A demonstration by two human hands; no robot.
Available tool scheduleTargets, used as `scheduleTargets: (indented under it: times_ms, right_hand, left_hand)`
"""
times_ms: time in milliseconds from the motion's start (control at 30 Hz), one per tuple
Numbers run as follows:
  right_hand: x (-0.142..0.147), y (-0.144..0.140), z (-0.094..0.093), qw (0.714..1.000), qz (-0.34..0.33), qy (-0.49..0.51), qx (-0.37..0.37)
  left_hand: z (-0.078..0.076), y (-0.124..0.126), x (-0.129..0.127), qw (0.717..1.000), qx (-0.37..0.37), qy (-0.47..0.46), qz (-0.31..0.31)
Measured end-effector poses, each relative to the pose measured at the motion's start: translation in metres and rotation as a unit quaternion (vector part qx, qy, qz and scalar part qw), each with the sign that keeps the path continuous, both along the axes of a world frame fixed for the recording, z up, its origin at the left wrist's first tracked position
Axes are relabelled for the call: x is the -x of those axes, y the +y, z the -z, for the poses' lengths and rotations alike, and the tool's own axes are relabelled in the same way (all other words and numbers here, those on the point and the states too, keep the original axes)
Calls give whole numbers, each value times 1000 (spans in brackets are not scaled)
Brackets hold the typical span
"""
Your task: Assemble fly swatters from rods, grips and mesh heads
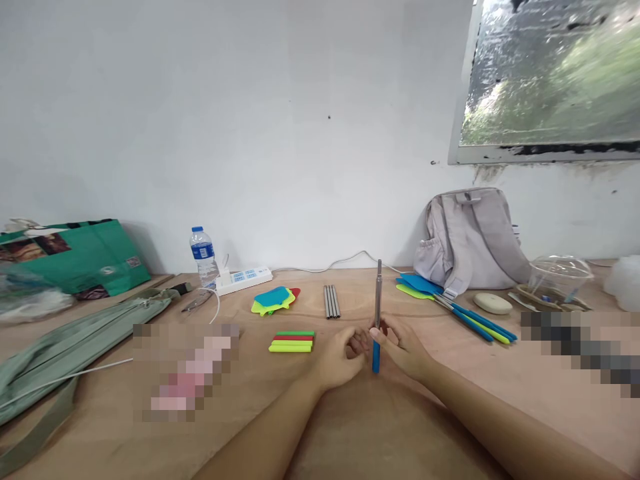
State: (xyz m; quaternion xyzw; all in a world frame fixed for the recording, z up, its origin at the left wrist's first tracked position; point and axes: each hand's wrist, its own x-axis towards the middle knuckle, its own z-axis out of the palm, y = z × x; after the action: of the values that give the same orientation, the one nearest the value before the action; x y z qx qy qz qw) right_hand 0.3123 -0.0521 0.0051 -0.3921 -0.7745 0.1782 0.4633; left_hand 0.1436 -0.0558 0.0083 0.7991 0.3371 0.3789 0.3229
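My right hand (403,347) grips a thin silver metal rod (378,300) that stands upright, with a blue handle (375,357) at its lower end. Thumb and fingers close around it near the place where metal meets blue. Just left of the handle is my left hand (345,357), its fingers loosely curved and apart from the thumb, with nothing seen in it. Beyond it, several green, red and yellow handles (291,342) lie in a row. Several loose metal rods (331,302) lie side by side farther back.
Flat blue, yellow and red shapes (274,300) are stacked at centre left. At right lie several assembled flat-headed sticks (465,317), near a grey backpack (470,237) and a white oval case (493,303). A power strip (245,280) and water bottle (203,257) stand by the wall.
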Motion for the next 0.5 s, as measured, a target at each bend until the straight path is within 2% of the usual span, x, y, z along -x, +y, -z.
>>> scheduleTargets:
  times_ms: [67,133,267,367,433,500]
  right_hand:
    - [0,0,3,1000,6,-19,-8]
    - [0,1,6,999,9,-37,-9]
    - [-1,3,10,998,-1,-55,-9]
    - [-1,3,9,997,-21,-74,-2]
    - [0,3,8,996,-21,-91,0]
    - [1,2,7,994,-14,-105,-1]
  left_hand:
    - [1,1,3,999,-15,4,-52]
    - [4,1,5,997,-9,-12,-78]
    - [-2,3,2,991,-2,-123,-53]
    - [-28,8,-10,967,24,-255,-7]
    - [-57,11,-20,939,68,-336,21]
    - [-88,10,-28,920,141,-362,51]
